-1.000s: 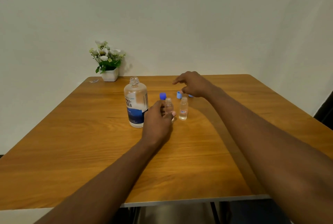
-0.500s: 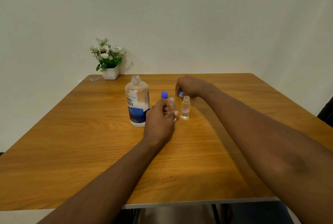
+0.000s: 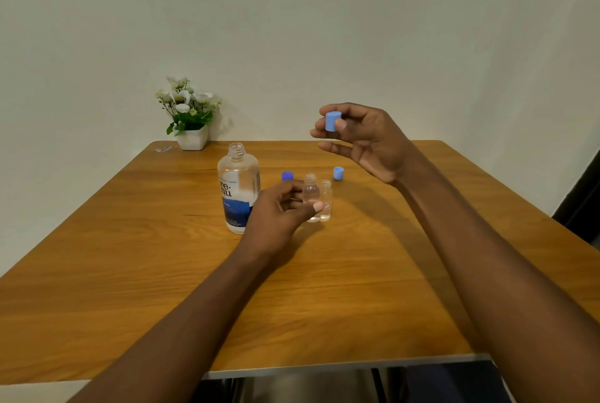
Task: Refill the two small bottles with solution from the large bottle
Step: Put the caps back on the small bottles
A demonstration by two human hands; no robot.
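The large clear bottle with a blue label stands uncapped on the wooden table. Right of it stand two small clear bottles, both uncapped. My left hand grips the left small bottle at its lower body. The right small bottle stands touching it or nearly so. My right hand is raised above the table and pinches a light blue cap between thumb and fingers. A dark blue cap and another light blue cap lie behind the small bottles.
A white pot with white flowers stands at the table's far left edge, against the wall. A small clear wrapper lies beside it. The table's near edge runs across the bottom of the view.
My right hand closed on a light blue cap behind the small bottles and lifted it well above the table. My left hand stayed on the left small bottle.
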